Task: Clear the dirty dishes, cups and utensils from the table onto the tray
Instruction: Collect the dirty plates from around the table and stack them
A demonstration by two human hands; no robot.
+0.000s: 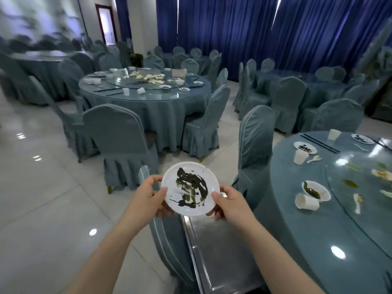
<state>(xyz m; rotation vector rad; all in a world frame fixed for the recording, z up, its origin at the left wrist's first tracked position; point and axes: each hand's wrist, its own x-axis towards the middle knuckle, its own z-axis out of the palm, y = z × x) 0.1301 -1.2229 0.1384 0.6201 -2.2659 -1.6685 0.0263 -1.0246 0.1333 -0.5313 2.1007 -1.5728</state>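
1. White plate (190,188), smeared dark, hangs above the steel tray's (220,251) far end; left hand (148,197) and right hand (230,203) pinch opposite rims.
2. Lower it level so the residue stays put.
3. Place it near a corner, leaving room for more dishes.

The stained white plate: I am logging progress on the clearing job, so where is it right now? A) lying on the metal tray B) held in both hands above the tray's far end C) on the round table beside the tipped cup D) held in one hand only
B: the left hand and right hand grip opposite edges of the plate, raised over the metal tray.
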